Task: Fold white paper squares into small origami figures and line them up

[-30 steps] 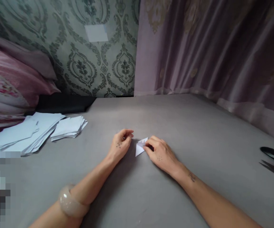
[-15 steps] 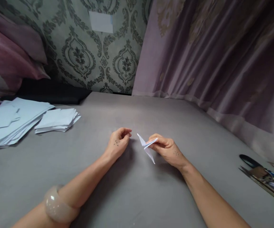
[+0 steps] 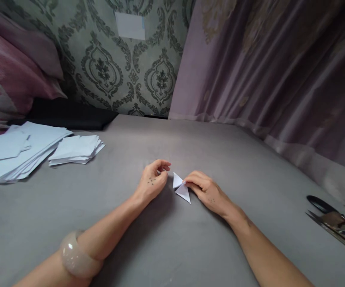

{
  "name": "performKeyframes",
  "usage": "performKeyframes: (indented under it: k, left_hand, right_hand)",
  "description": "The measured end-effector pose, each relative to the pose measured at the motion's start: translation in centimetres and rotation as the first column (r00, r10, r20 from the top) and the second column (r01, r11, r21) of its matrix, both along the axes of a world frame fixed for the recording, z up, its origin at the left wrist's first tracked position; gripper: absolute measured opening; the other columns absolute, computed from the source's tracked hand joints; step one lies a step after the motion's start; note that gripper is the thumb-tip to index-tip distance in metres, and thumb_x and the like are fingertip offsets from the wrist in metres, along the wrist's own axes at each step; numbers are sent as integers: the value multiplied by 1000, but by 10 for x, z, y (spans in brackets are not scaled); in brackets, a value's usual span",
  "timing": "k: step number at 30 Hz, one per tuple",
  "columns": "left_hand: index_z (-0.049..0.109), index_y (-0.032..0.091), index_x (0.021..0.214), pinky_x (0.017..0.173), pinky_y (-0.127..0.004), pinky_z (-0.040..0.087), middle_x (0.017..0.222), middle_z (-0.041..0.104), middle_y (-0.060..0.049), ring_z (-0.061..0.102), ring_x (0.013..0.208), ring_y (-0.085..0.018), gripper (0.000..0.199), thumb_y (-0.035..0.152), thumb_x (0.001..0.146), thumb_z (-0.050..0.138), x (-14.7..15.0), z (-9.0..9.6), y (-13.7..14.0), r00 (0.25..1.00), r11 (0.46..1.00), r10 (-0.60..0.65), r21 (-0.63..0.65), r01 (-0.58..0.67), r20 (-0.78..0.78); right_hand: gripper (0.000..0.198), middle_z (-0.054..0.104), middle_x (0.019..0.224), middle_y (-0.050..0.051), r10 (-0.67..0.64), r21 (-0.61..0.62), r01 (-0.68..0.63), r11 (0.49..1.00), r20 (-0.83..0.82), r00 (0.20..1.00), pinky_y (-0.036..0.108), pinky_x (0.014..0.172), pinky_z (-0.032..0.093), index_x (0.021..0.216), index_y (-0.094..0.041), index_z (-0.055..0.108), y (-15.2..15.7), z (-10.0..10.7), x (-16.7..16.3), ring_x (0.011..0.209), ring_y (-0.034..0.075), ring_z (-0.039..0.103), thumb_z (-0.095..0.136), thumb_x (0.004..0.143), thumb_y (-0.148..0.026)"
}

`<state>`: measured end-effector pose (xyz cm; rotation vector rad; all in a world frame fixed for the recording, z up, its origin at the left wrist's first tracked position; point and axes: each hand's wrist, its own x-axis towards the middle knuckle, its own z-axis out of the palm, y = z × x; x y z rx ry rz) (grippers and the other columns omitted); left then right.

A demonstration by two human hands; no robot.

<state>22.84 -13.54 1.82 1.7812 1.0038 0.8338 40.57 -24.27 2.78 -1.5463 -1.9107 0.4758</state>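
The right hand pinches folded paper at its two-o'clock edge, suiting likely light, crushable stock; left hand half-curled, parted.

Wears a wide, pale, glossy bangle on the left arm; bears small dark dots on left hand and right hand.

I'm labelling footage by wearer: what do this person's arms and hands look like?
No sleeves or gloves show. The left arm wears a thick, rounded, glossy, greyish-beige bangle; the right arm shows no jewellery. A cluster of small dark dots marks the back of the left hand; the right hand has a fainter cluster.
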Motion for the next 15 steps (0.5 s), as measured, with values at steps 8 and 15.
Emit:
performKeyframes:
  k: [8, 15]
  left_hand:
    - [64, 15, 99, 77, -30, 49, 91, 64, -7, 61, 85, -19, 44, 10, 60, 45, 1, 6, -10, 973, 983, -184, -13, 184, -137]
    - [61, 18, 93, 80, -34, 47, 91, 62, -6, 58, 88, -21, 27, 21, 67, 55, 1, 12, -24, 929, 952, -241, 116, 283, -281]
  right_hand:
    - [28, 63, 91, 3, -156, 3, 156, 988, 18, 988, 28, 77, 44, 100, -22, 59, -2, -2, -5, 85, 15, 58, 42, 82, -6]
    - [21, 64, 87, 1, -245, -35, 243, 969, -46, 968, 25, 70, 42, 86, -20, 58, -2, -2, -10, 75, 12, 57, 44, 77, -8]
